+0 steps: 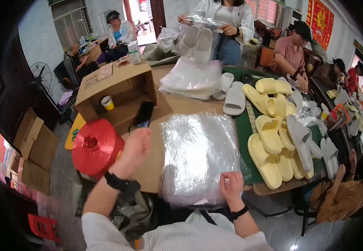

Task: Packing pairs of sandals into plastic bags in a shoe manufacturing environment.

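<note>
A thick stack of clear plastic bags [198,154] lies on the table in front of me. My right hand [232,186] is over its near right corner, fingers curled inward; whether a bag edge is pinched there is hidden. My left hand [137,144] is raised left of the stack, slightly blurred, its fingers closed like a loose fist. Anything inside it cannot be made out. Just beyond that hand a dark phone [144,113] leans by the open carton. A big roll of red plastic twine [97,148] sits beside my left forearm.
An open cardboard box [118,90] lies on its side, a yellow-and-white cup [107,103] within. Yellow slippers [265,161] and grey slippers [234,100] crowd the right. Further bags [192,79] are piled at the back, where a standing person [227,21] handles plastic. Others sit at right.
</note>
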`<state>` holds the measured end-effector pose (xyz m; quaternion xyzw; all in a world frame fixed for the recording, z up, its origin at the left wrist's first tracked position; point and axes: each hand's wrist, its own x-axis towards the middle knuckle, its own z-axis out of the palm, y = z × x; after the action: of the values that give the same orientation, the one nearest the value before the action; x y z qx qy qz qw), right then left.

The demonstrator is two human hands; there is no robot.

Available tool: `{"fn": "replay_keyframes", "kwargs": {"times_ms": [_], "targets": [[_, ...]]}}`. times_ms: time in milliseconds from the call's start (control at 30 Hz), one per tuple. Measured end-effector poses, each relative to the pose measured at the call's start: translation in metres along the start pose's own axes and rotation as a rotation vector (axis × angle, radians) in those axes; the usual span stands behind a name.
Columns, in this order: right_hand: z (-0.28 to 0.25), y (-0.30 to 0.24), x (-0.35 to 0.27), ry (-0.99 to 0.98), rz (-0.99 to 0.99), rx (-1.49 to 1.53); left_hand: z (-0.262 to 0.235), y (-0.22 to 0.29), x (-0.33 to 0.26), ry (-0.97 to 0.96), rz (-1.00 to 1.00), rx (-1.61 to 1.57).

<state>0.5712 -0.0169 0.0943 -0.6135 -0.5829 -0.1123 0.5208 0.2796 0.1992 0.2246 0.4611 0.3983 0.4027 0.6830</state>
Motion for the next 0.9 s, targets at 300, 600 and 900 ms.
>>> {"fn": "replay_keyframes", "kwargs": {"times_ms": [300,600,900], "targets": [[-0.04,-0.096,0.019,-0.111,0.158,0.26,0.042,-0.052,-0.124,-0.318,-0.111,-0.875],[0.024,-0.169,0.012,-0.466,-0.193,0.436,0.028,-0.083,-0.166,-0.27,-0.026,-0.746],[0.021,-0.168,0.03,-1.019,-0.384,0.156,-0.011,-0.1,-0.191,-0.063,-0.083,-0.596]]}}
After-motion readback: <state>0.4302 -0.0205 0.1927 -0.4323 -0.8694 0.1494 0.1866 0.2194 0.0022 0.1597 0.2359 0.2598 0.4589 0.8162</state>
